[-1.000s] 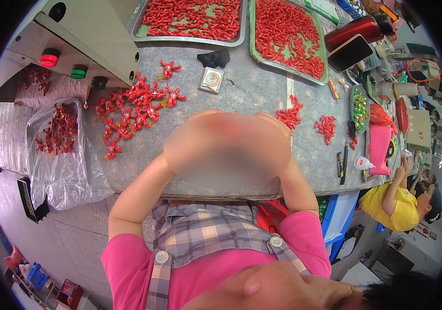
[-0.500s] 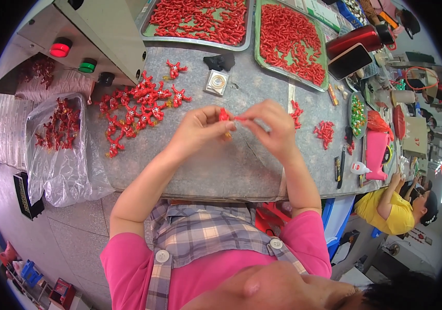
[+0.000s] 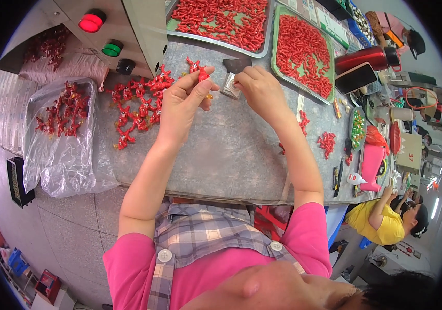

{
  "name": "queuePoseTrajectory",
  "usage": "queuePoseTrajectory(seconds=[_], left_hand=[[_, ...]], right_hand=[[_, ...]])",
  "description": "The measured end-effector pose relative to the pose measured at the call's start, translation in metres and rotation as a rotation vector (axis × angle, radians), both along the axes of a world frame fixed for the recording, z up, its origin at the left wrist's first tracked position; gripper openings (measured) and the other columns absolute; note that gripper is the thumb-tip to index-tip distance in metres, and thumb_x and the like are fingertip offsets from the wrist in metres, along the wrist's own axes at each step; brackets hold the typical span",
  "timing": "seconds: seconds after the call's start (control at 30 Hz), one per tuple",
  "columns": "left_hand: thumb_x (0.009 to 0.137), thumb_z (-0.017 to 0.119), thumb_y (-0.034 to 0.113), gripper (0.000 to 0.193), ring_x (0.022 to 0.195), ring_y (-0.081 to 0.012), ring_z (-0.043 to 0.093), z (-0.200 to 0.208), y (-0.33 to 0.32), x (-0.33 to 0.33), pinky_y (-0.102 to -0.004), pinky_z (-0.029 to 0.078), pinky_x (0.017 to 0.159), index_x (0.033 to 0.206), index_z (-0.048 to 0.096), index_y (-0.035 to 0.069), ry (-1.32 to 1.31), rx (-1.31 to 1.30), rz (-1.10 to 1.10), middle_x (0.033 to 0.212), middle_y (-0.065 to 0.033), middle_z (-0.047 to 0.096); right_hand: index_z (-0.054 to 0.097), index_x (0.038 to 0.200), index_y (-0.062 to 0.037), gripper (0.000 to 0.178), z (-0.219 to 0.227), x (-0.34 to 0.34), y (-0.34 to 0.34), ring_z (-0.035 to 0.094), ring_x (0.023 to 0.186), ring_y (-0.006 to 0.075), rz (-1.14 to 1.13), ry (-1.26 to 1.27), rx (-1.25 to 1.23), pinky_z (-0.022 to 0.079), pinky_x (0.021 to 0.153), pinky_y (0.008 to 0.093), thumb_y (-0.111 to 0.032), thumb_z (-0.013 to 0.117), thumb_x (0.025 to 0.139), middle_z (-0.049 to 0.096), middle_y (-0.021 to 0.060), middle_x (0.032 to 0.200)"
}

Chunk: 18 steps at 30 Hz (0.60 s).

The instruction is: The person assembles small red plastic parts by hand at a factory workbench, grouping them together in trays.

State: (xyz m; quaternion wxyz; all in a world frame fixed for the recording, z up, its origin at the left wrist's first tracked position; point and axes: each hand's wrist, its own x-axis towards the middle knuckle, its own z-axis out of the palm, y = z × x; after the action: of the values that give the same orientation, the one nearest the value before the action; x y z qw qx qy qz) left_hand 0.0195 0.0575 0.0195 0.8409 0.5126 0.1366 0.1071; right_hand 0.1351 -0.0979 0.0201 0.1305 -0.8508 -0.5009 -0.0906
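Two trays (image 3: 221,45) of red pieces (image 3: 303,49) stood at the far side of the grey counter (image 3: 221,150), a phone (image 3: 355,77) and a red bottle (image 3: 363,60) to their right; a person in yellow (image 3: 381,219) was beyond, and floor (image 3: 71,243) showed at lower left. Half a second earlier both hands met mid-counter. Now the left hand (image 3: 185,98) had moved away toward the pile (image 3: 143,106), its fingers pinching a red figure (image 3: 203,76). The right hand (image 3: 259,90) had moved to the small box (image 3: 230,89); whether its fingers gripped anything, I could not tell.
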Motion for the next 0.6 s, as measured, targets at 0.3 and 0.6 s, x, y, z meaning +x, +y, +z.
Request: queuePoseTrajectory(seconds=[0.3,0.6], left_hand=[[0.089,0.052,0.018,0.034,0.065,-0.0033,0.051,0.0,-0.004,0.002,-0.0191,0.044,0.061,0.119,0.051,0.003,0.024,-0.066,-0.052,0.09,-0.002,0.061],[0.09,0.05,0.021,0.035,0.072,-0.0054,0.056,-0.004,-0.003,0.001,-0.0224,0.048,0.068,0.121,0.05,0.004,0.027,-0.141,-0.109,0.094,-0.005,0.062]], right_hand=[[0.055,0.073,-0.0063,0.007,0.005,-0.004,-0.007,0.053,0.072,0.0222,0.03,-0.03,0.069,0.044,0.063,0.0343,-0.006,0.059,0.067,0.05,0.0052,0.071],[0.059,0.077,-0.0041,0.01,0.015,-0.018,-0.02,0.053,0.069,0.0224,0.0,0.065,0.286,0.042,0.06,0.034,-0.006,0.065,0.069,0.053,0.0056,0.071]])
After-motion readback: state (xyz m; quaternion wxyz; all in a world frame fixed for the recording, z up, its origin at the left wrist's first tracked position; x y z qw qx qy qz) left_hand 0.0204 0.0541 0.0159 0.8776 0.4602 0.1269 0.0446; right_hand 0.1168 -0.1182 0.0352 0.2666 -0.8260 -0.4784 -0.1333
